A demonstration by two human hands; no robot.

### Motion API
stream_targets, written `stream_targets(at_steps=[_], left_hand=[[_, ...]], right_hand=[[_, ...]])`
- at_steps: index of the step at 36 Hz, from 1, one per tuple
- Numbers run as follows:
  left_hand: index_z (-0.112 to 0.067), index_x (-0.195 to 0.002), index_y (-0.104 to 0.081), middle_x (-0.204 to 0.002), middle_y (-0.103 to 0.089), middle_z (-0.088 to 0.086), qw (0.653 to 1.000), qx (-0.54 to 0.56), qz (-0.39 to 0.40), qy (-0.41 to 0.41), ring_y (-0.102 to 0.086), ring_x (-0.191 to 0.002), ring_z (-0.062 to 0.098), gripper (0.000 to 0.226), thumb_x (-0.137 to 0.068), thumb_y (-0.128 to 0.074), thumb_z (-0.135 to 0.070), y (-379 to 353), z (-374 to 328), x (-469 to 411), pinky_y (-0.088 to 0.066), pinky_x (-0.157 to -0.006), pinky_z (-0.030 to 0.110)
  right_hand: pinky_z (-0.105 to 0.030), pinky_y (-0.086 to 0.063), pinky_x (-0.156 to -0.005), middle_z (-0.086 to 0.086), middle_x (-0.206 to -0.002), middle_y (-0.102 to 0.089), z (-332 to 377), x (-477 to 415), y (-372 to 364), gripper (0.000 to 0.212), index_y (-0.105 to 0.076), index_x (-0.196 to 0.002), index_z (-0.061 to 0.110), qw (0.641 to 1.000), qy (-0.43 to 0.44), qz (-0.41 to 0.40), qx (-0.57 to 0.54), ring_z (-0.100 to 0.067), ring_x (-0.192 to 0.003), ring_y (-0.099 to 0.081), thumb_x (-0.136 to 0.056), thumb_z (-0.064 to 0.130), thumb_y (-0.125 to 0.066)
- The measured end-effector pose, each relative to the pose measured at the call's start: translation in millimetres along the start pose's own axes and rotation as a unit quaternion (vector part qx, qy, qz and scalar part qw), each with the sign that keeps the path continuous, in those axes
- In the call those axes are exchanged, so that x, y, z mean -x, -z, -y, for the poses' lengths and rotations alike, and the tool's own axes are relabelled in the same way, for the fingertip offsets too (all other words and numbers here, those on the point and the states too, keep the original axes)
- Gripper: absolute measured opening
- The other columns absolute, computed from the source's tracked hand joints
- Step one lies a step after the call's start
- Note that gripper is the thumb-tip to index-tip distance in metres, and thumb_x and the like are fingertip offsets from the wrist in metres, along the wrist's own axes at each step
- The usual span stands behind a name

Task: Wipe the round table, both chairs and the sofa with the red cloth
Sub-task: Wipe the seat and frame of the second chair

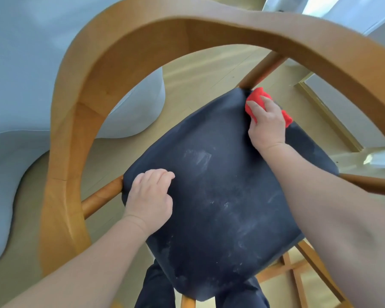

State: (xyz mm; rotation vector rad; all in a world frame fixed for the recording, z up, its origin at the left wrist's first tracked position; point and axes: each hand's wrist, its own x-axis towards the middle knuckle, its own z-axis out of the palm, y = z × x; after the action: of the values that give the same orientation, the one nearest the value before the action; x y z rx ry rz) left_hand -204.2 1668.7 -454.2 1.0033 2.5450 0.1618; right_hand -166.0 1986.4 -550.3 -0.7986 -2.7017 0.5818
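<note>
Currently the right hand (268, 127) is in the upper right of the frame, its grip closed over a crumpled red cloth (257, 94) that bulges out past the fingertips and again behind the knuckles. The red cloth is pressed onto the far corner of the dark navy padded chair seat (220, 196). It lies right at the foot of a round wooden spindle (260, 70), which rises from that corner to the curved light-wood backrest (120, 41). The backrest arches across the whole top of the frame and runs down the left side (the wide lens bends it a good deal).

The left hand (150, 198) sits left of centre on the seat's left corner, just beside a second wooden spindle (102, 196). Its grip is narrow, fingers curled in against the fabric, holding nothing that shows. Pale dusty smears (198, 156) mark the seat between the two hands and toward the lower right.

A pale grey-blue upholstered sofa (20, 52) fills the upper left and left edge, standing on a light wooden plank floor (209, 74). At the bottom centre, under the seat's near corner, dark trouser legs (156, 285) show, with the chair's crossed wooden leg braces (293, 270) to their right.
</note>
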Motion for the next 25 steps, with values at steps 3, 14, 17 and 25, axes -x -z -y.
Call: stream_targets(at_steps=[3, 14, 17, 25], left_hand=[[-0.012, -0.106, -0.064, -0.103, -0.063, 0.001, 1.000, -0.005, 0.012, 0.000, -0.058, -0.099, 0.024, 0.042, -0.065, -0.061, -0.001, 2, 1, 2, -0.045, -0.090, 0.039], [-0.015, -0.118, -0.060, -0.117, -0.060, 0.000, 0.999, -0.020, 0.033, 0.021, -0.051, -0.114, 0.023, 0.042, -0.077, -0.057, -0.004, 20, 6, 3, -0.036, -0.102, 0.038], [-0.015, -0.119, -0.059, -0.119, -0.059, 0.000, 0.999, -0.006, 0.045, 0.001, -0.050, -0.116, 0.022, 0.041, -0.079, -0.056, -0.006, 27, 4, 5, -0.035, -0.103, 0.038], [-0.011, -0.123, -0.055, -0.123, -0.058, 0.004, 0.992, 0.049, 0.025, -0.112, -0.053, -0.116, 0.024, 0.051, -0.078, -0.066, -0.031, 27, -14, 10, -0.037, -0.101, 0.037]], right_hand=[[-0.047, -0.047, -0.092, -0.022, -0.118, -0.062, 19, 16, -4, 0.034, -0.071, -0.109, 0.010, 0.999, 0.033, 0.007, -0.016, -0.044, -0.100, -0.058, -0.082, 0.003, -0.052], [-0.047, -0.052, -0.081, -0.015, -0.110, -0.064, 101, 152, -13, 0.050, -0.071, -0.103, 0.011, 0.926, 0.292, 0.225, -0.085, -0.036, -0.087, -0.061, -0.057, -0.009, -0.073], [-0.044, -0.053, -0.082, -0.013, -0.113, -0.064, 103, 172, 7, 0.043, -0.069, -0.107, 0.010, 0.904, 0.286, 0.283, -0.144, -0.035, -0.091, -0.062, -0.068, -0.009, -0.069], [-0.025, -0.047, -0.058, 0.009, -0.080, -0.064, 115, 138, 68, 0.024, -0.047, -0.097, 0.022, 0.865, -0.221, 0.250, -0.375, -0.005, -0.063, -0.062, -0.088, 0.022, -0.069]])
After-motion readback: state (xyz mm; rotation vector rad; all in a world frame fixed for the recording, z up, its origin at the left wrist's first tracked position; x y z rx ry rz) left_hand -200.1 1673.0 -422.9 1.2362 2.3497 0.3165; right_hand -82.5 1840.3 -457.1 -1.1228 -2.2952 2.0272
